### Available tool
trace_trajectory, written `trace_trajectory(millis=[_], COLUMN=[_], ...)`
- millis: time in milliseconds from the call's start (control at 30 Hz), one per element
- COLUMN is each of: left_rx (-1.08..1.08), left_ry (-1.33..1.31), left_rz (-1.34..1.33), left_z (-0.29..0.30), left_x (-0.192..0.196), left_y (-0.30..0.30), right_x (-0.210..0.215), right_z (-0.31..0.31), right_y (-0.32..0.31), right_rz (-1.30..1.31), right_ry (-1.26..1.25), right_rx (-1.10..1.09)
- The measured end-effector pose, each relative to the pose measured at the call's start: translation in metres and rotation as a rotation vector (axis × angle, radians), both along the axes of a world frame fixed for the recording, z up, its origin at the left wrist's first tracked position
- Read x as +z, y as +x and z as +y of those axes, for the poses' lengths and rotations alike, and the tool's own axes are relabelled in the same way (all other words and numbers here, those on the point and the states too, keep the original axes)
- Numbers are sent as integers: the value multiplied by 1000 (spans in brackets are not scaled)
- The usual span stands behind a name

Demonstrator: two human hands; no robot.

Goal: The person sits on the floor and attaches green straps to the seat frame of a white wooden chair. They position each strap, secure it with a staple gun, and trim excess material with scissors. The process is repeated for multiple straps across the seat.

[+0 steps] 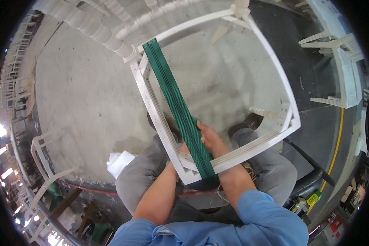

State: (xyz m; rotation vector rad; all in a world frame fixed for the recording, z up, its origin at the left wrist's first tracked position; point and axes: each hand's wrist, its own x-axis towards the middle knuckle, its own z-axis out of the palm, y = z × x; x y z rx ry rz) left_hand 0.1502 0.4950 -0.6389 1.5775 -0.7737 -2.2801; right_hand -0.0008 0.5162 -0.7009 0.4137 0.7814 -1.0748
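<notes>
Right grip [210, 137] — can't tell if closed, partly beneath green strap [171, 92] on white frame [252, 151]

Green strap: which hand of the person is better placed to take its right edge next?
Probably the right hand: it shows inside the frame, close beside the right edge of the strap. Only a little of the left hand shows, at the left edge.

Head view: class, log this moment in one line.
Green strap: spans chair frame; left hand: below strap, partly hidden; right hand: near strap, grip unclear
</notes>
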Motion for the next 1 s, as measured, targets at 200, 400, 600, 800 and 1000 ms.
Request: trace_trajectory(millis=[200, 400, 600, 800, 1000], left_rx=[26, -39, -81, -32, -20], left_ry=[44, 19, 223, 150, 183], left_rz=[68, 181, 357, 283, 309], left_z=[-3, -13, -6, -9, -5], left_x=[-11, -11, 19, 0, 9], left_y=[5, -10, -34, -4, -17], right_x=[86, 274, 365, 316, 320], right_z=[106, 148, 355, 516, 541], right_y=[-24, -20, -109, -151, -158], right_rz=[1087, 1490, 2070, 1635, 1663], right_ry=[-223, -477, 683, 1171, 1138], right_rx=[1427, 690, 157, 451, 243])
